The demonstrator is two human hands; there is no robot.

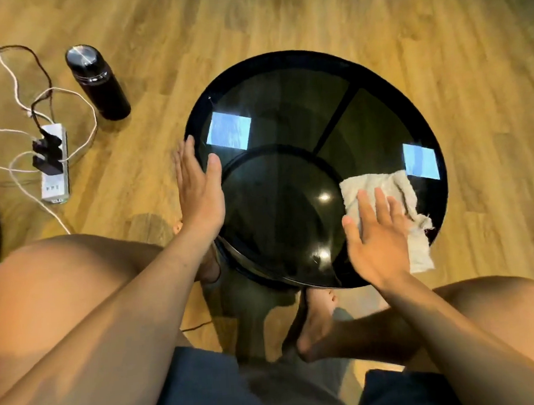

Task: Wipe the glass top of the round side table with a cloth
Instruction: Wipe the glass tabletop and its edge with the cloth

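Cloth (382, 191), pale and frayed at the edges, lies on the right side of the glass top (284, 112) of the round desk (281, 59). One ragged corner hangs over the near right rim. Your right hand (377, 242) rests flat on the cloth with straight, slightly spread fingers (383, 207). It presses the cloth down and does not grip it, and the palm sits over the glass just beside the cloth's near edge.

Your left hand (200, 191) is well apart from the right, at the desk's left rim. Its fingers are straight and together along the outside of the edge, and its thumb (214, 168) reaches onto the glass. It holds nothing.

The glass is dark and shiny. It shows two bright rectangular reflections, one at the upper left and one just beyond the cloth on the right. A dark strut and a lower round shelf show through it. You are seated with both bare knees on either side of the desk. A bare foot (318, 319) shows below its near edge.

On the wooden floor (278, 18) to the left, well clear of the desk, a black flask (97, 83) stands upright. Near the flask is a white power strip (55, 182) with black plugs in it. White and dark cables (14, 81) loop around the power strip.
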